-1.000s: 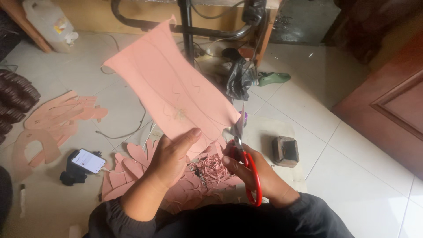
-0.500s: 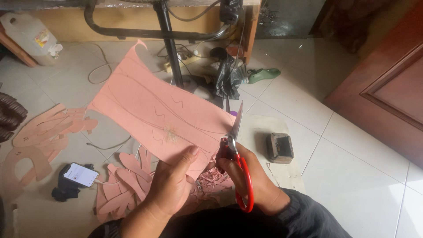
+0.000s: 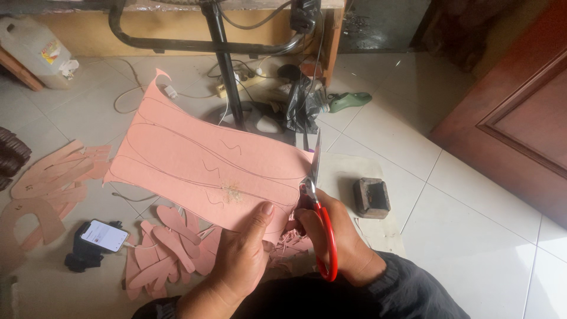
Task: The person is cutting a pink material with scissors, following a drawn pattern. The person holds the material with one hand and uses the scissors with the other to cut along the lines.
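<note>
Above the tiled floor (image 3: 472, 236) we hold the pink sheet (image 3: 201, 165), left hand (image 3: 242, 260) pinching its near edge. Our right hand (image 3: 336, 242) grips red scissors (image 3: 322, 218), blades at its right edge; a sagging sheet could pull the cut off its drawn line.

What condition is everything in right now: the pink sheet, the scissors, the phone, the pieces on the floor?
Pink sheet: held up by the left hand, marked with drawn lines, partly cut.
Scissors: in the right hand, blades at the sheet's edge.
Phone: lying on the floor, screen lit.
Cut pieces: piled loosely on the floor.
Jug: upright, capped.
Wooden door: closed.
</note>
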